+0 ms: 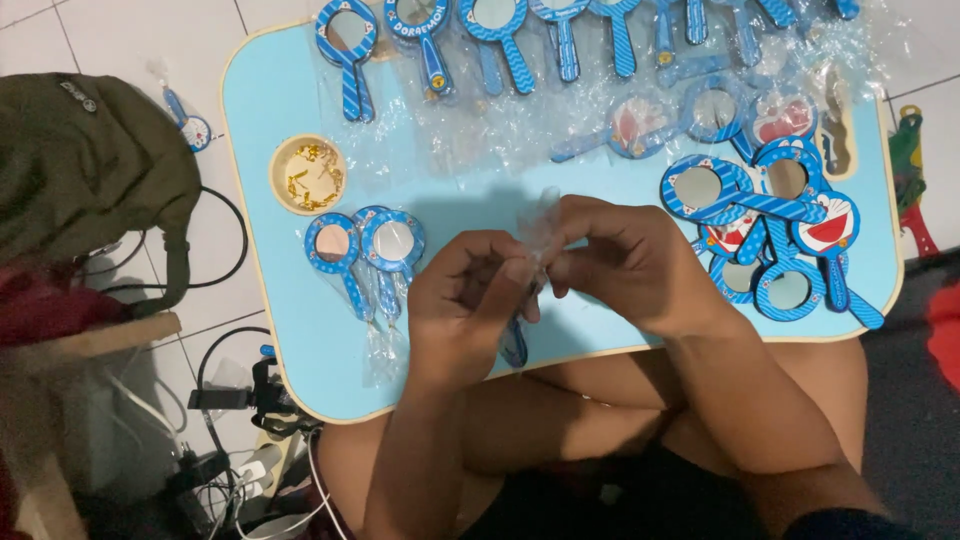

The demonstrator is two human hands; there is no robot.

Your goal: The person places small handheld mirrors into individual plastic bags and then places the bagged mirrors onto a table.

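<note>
clear plastic sleeve (543,225) pinched between both hands, crinkled clear wrappers (500,140) heaped along table's far edge

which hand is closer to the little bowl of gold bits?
Left. The left hand sits just right of the bowl; the right hand is farther right.

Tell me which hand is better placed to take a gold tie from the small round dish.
Left, probably. The left hand lies nearer the round dish, which sits at the table's left side. The right hand is farther away and pinches the clear bag top.
</note>
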